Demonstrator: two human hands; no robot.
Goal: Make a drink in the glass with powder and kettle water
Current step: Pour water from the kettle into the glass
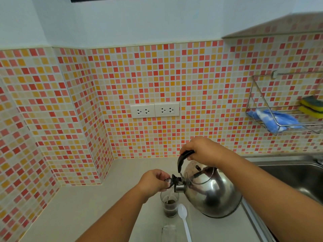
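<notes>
No brand, label or readable writing shows on anything in front of me. The tiled wall (157,81) fills most of my view, with two white double sockets (154,110) set in it. To my right the steel sink (288,172) runs off the edge of the frame, and above it a wire rack (258,95) holds a blue cloth (274,119) and yellow sponges (310,106), all partly cut off.

On the pale counter (78,203) I tilt the steel kettle (213,194) spout-down, my right hand (202,151) wrapped tight around its black handle (181,159). My left hand (153,180) pinches the spout cap (170,180) between thumb and fingers, holding it open.

The glass (169,203) stands on the counter directly under the spout, just left of the kettle's body, with dark liquid in its lower part. A thin pale streak runs into it from the spout; it looks like water, though it is hard to make out. A white plastic spoon (184,219) lies just beside the glass, its handle cut off at the bottom. A clear object (168,232) below the glass is blurred and cropped; I cannot tell what it is.
</notes>
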